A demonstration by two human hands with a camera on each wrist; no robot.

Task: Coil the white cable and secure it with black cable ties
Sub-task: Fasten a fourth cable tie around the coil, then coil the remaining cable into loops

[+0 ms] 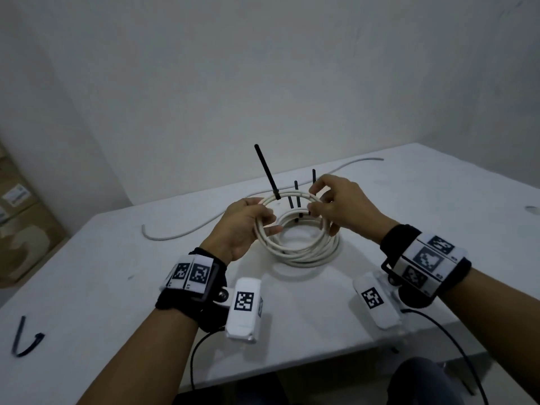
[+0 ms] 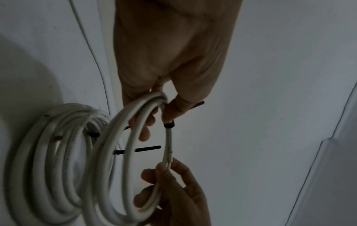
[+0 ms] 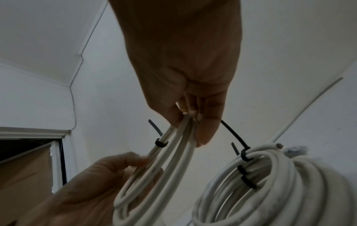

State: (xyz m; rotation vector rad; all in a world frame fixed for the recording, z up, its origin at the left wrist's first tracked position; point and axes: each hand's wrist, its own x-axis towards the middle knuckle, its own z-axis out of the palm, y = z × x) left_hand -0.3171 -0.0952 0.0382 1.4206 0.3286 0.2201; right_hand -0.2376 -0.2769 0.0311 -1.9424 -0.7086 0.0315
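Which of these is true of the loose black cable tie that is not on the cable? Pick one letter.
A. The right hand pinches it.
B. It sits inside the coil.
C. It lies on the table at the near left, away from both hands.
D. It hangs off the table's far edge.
C: the loose black cable tie lies bent on the table, far from the left hand and right hand, which both hold the white cable.

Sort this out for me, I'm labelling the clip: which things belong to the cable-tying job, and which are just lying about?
In the job:
- white cable coil, gripped by both hands
- left hand
- right hand
- black cable ties on the coil

Lying about:
- spare black tie on the table
- loose white cable piece
- cardboard boxes
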